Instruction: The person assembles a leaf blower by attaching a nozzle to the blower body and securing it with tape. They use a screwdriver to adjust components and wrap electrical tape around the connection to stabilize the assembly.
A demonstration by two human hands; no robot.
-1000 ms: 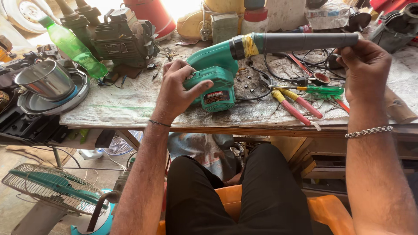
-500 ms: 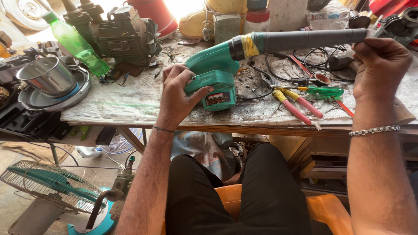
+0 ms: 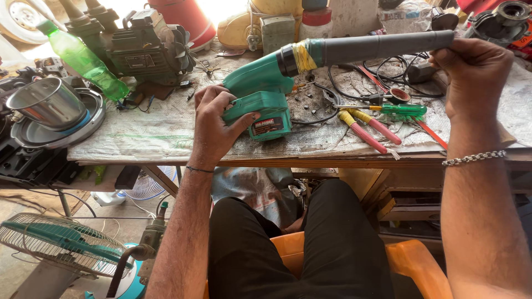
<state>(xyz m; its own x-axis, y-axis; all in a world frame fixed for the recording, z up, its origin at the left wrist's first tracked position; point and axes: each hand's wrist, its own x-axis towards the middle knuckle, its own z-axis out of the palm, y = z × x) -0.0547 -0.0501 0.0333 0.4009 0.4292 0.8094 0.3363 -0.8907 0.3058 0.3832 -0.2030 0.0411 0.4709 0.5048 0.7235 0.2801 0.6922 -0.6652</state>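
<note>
Centrally, a green electric blower [image 3: 266,97] lay on the cluttered workbench [image 3: 166,135]. The left hand [image 3: 213,124] clamped its handle, fingers wrapped tight. At two o'clock, the right hand [image 3: 474,75] closed its fingers around the tip of the grey nozzle [image 3: 382,47]. Screwdrivers [image 3: 382,119] and black cables [image 3: 354,83] crowded beneath the nozzle; a green bottle [image 3: 83,61] leaned at ten o'clock beside a steel cup [image 3: 47,102].

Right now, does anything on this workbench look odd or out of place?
Yes: the green plastic bottle leans tilted against the motor rather than standing upright. Small screws lie loose on the bench cover beside the green blower, which the left hand and right hand hold.
</note>
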